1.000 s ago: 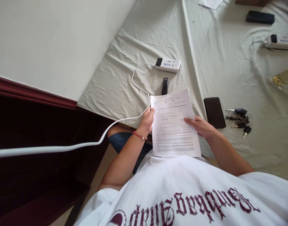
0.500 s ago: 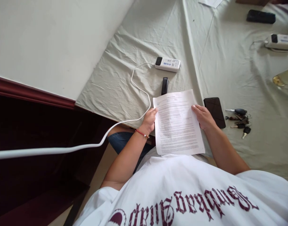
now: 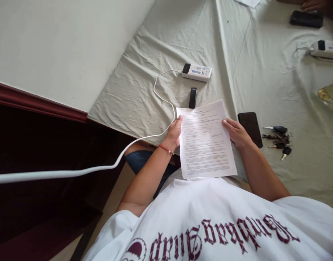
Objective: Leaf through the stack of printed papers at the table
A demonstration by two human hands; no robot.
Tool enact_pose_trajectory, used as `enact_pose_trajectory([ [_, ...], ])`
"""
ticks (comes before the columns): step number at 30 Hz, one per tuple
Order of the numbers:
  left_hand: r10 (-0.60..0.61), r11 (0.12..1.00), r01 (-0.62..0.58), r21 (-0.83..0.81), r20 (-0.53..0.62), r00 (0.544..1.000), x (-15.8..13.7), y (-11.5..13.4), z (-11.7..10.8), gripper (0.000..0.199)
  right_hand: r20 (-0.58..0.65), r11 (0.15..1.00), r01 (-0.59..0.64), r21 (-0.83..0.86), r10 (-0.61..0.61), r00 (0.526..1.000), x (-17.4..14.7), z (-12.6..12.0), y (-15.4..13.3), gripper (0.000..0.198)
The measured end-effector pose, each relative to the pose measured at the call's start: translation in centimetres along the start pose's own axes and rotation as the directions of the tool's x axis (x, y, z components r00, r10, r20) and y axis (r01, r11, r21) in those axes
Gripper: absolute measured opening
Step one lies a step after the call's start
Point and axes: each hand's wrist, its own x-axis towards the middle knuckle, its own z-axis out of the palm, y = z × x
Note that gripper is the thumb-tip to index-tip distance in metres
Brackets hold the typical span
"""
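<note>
Wrinkled tablecloth (image 3: 144, 58); over its near edge, printed paper (image 3: 204, 148), perhaps several sheets, pinched by left hand (image 3: 174, 132) at left margin, right hand (image 3: 237, 133) at right. Step: apparently reading; next move calls for steady margins.

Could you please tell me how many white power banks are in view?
2: one power bank beyond the paper, another power bank at the upper right edge. Any under the paper would be hidden.
</note>
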Motion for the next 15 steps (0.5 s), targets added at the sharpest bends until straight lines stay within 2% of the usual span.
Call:
enact_pose_trajectory([
  [2,-0.014,1.000,0.014,-0.001,0.017,1.000,0.1,-0.1,0.4,0.025,-0.079,1.000,-0.003,0.013,0.004,0.997,0.3,0.0,0.0,0.046],
  [5,-0.049,0.999,0.050,-0.016,0.021,0.999,0.4,-0.4,0.3,0.025,-0.208,1.000,-0.019,0.014,0.021,0.978,0.9,0.2,0.2,0.035],
  [7,-0.075,0.997,0.075,-0.028,0.001,0.997,0.7,-0.5,-0.1,0.024,-0.191,0.998,-0.058,-0.002,0.057,0.980,1.2,0.3,0.3,0.027],
  [10,-0.090,0.995,0.087,-0.040,-0.089,0.992,1.5,-0.7,-0.7,0.020,-0.149,0.994,-0.109,-0.023,0.104,0.983,1.3,0.3,0.3,0.022],
  [15,-0.104,0.995,0.104,-0.007,-0.129,0.986,3.0,-1.2,-0.9,0.015,-0.245,0.991,-0.130,-0.032,0.118,0.962,1.4,-0.2,0.4,0.017],
])
